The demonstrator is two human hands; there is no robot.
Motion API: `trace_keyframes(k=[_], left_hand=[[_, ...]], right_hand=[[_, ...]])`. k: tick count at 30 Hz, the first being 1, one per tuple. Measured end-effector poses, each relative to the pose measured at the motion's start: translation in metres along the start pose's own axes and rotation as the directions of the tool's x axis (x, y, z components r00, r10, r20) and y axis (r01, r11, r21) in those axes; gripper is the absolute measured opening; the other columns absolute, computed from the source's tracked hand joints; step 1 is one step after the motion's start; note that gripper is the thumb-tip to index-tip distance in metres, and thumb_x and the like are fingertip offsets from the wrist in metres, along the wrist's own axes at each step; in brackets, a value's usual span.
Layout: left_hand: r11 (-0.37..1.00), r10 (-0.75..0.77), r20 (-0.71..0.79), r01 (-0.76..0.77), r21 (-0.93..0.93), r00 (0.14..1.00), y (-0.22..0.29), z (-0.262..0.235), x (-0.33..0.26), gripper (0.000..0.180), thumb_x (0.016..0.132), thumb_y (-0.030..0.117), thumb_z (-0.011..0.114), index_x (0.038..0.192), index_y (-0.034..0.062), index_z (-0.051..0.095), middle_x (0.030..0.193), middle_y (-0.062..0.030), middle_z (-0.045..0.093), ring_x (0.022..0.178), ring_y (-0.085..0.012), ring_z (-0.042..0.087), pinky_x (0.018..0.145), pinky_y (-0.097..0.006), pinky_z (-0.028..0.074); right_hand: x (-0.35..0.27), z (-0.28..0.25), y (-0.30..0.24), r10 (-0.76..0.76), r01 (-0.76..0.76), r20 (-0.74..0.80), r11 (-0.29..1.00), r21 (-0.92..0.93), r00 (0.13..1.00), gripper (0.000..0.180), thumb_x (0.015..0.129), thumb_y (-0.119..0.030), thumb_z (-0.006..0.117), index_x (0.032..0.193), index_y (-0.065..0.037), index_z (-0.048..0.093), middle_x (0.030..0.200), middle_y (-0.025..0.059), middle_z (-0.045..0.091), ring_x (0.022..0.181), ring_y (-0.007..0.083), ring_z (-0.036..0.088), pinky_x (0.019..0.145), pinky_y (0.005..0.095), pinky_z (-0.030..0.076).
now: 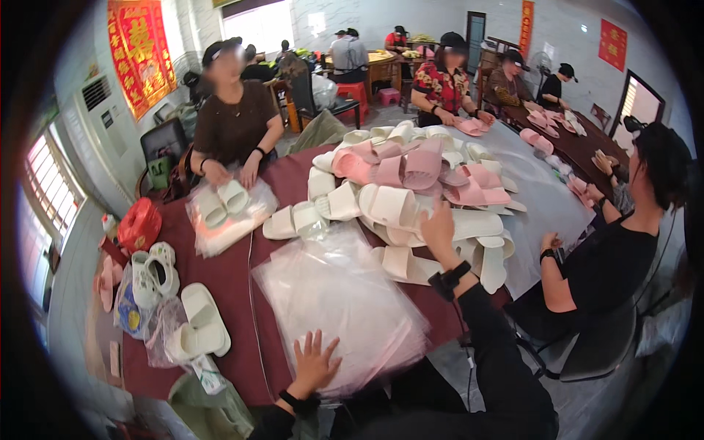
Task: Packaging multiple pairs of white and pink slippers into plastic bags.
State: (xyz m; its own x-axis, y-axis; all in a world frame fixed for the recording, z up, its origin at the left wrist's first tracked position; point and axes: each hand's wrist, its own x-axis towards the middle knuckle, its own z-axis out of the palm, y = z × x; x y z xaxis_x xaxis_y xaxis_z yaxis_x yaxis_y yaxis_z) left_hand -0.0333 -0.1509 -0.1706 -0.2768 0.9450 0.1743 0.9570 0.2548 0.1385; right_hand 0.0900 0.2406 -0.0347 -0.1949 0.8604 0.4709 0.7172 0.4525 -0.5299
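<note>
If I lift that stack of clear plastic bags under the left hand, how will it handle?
The clear plastic bags look thin and glossy, so probably floppy and slippery; sheets may slide apart. The left hand lies flat on the stack's near edge, and the stack fans unevenly, so it likely sags when lifted.

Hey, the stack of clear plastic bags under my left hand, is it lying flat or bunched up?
Flat. The clear plastic bags lie spread in a loose stack on the dark red table, with the left hand resting open on its near edge.
</note>
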Motion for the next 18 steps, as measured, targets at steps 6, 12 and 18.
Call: trace_keyframes(k=[6, 12, 18], left_hand=[[0.998, 0.008, 0.105, -0.002, -0.059, 0.994, -0.006, -0.003, -0.006, 0.054, 0.084, 0.048, 0.054, 0.133, 0.0290, 0.044, 0.143, -0.0178, 0.027, 0.132, -0.0390, 0.023, 0.099, -0.066, 0.013], [0.996, 0.075, 0.144, -0.065, -0.068, 0.987, -0.006, 0.007, 0.003, 0.058, 0.085, 0.053, 0.049, 0.137, 0.0312, 0.036, 0.143, -0.0206, 0.026, 0.131, -0.0421, 0.025, 0.097, -0.068, 0.020], [0.993, 0.121, 0.256, -0.113, -0.047, 0.959, -0.018, -0.007, 0.005, 0.061, 0.086, 0.054, 0.046, 0.140, 0.0297, 0.031, 0.143, -0.0234, 0.026, 0.128, -0.0435, 0.030, 0.092, -0.065, 0.029]], right_hand=[[0.050, 0.016, 0.058, 0.200, -0.209, -0.060, 0.956, -0.207, 0.978, 0.056, 0.075, -0.020, 0.059, 0.127, -0.006, 0.044, 0.111, 0.0189, 0.056, 0.101, 0.0370, 0.055, 0.080, 0.0476, 0.046], [0.049, 0.029, 0.126, 0.000, -0.025, -0.198, 0.992, -0.121, 0.980, 0.024, 0.076, -0.020, 0.056, 0.088, -0.001, 0.061, 0.093, 0.0204, 0.062, 0.085, 0.0383, 0.060, 0.071, 0.0487, 0.048], [0.053, 0.029, 0.098, 0.126, -0.134, -0.049, 0.967, -0.218, 0.991, 0.059, 0.077, -0.019, 0.054, 0.131, -0.004, 0.036, 0.101, 0.0225, 0.060, 0.087, 0.0401, 0.059, 0.075, 0.0482, 0.047]])
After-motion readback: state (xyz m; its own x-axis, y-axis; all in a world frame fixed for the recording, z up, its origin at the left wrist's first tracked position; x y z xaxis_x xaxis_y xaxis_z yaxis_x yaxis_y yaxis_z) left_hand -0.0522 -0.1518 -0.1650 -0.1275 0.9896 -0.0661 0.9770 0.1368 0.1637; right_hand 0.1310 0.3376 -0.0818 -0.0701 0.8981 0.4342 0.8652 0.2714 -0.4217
